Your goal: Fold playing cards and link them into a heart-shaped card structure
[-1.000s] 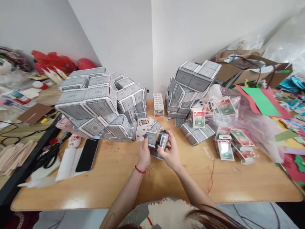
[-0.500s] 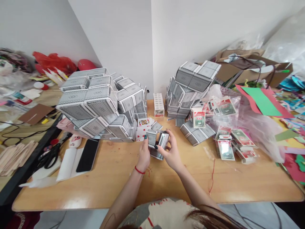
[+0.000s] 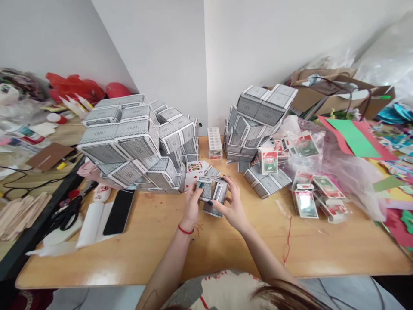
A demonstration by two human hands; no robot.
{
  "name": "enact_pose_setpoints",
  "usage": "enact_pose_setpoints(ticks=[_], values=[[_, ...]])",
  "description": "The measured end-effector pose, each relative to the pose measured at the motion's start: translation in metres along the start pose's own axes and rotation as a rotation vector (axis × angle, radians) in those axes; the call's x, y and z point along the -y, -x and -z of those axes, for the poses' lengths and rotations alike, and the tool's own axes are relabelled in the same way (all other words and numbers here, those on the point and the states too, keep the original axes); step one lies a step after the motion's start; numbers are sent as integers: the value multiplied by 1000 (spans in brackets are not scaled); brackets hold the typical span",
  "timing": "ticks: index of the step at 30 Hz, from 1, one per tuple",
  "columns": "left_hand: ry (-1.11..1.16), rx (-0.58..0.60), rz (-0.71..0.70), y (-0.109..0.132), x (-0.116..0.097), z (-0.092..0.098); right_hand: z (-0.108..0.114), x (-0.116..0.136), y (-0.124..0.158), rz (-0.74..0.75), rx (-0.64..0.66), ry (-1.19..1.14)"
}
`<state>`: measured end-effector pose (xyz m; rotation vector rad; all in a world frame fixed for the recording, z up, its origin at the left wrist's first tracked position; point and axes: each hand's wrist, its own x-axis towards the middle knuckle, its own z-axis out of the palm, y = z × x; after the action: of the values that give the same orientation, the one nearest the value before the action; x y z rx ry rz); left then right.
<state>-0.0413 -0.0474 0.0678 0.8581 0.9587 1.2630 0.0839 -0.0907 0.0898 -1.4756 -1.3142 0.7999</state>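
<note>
Near the middle of the table, my left hand (image 3: 192,203) holds a grey-patterned card piece (image 3: 205,188) at its left side, thumb on top. My right hand (image 3: 232,206) grips a folded grey card piece (image 3: 220,190) from the right, between its thumb and fingers. The two pieces are close together; whether they are joined I cannot tell. Under them lies another grey card (image 3: 213,211). Behind my left hand are face-up playing cards (image 3: 194,166), with a grey-backed card (image 3: 212,171) beside them.
Stacked card-block structures stand at left (image 3: 135,137) and right (image 3: 258,112), a white card box (image 3: 214,144) between them. A phone (image 3: 118,212) and black scissors (image 3: 69,213) lie left. Card boxes (image 3: 306,203) and plastic wrap (image 3: 358,181) lie right.
My left hand has shifted slightly left, its thumb now further over the card piece. The folded piece in my right hand has tilted a little, showing more of its patterned face.
</note>
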Motion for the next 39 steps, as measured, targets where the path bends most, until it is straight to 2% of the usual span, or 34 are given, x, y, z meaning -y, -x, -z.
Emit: enact_pose_setpoints(ticks=[3, 5, 8, 12, 21, 24, 28, 30, 33, 36, 39], values=[[-48, -64, -119, -2, -11, -1, -2, 3, 1, 27, 57, -69], [-134, -61, -170, -3, -13, -2, -4, 4, 3, 48, 68, -70], [-249, -106, -193, -4, -12, -3, -6, 3, 4, 56, 89, -75], [-221, -198, -188, -6, -9, -3, -7, 3, 5, 45, 102, -97], [-191, -198, -165, -5, -15, -1, -6, 10, 6, -9, 0, -50], [-222, -179, -180, -2, -15, 1, 1, 15, 6, 11, -42, 74], [-251, -128, -201, 1, -14, 2, 17, 27, 1, 40, -28, 275], [-259, -113, -213, 2, -14, 2, 25, 35, -2, 51, 23, 345], [-256, -93, -226, 3, -15, 1, 34, 44, -7, -3, 164, 392], [-276, -76, -217, 3, -18, -1, 39, 49, -12, -68, 284, 361], [-305, -70, -206, 4, -21, -2, 41, 48, -15, -106, 349, 267]])
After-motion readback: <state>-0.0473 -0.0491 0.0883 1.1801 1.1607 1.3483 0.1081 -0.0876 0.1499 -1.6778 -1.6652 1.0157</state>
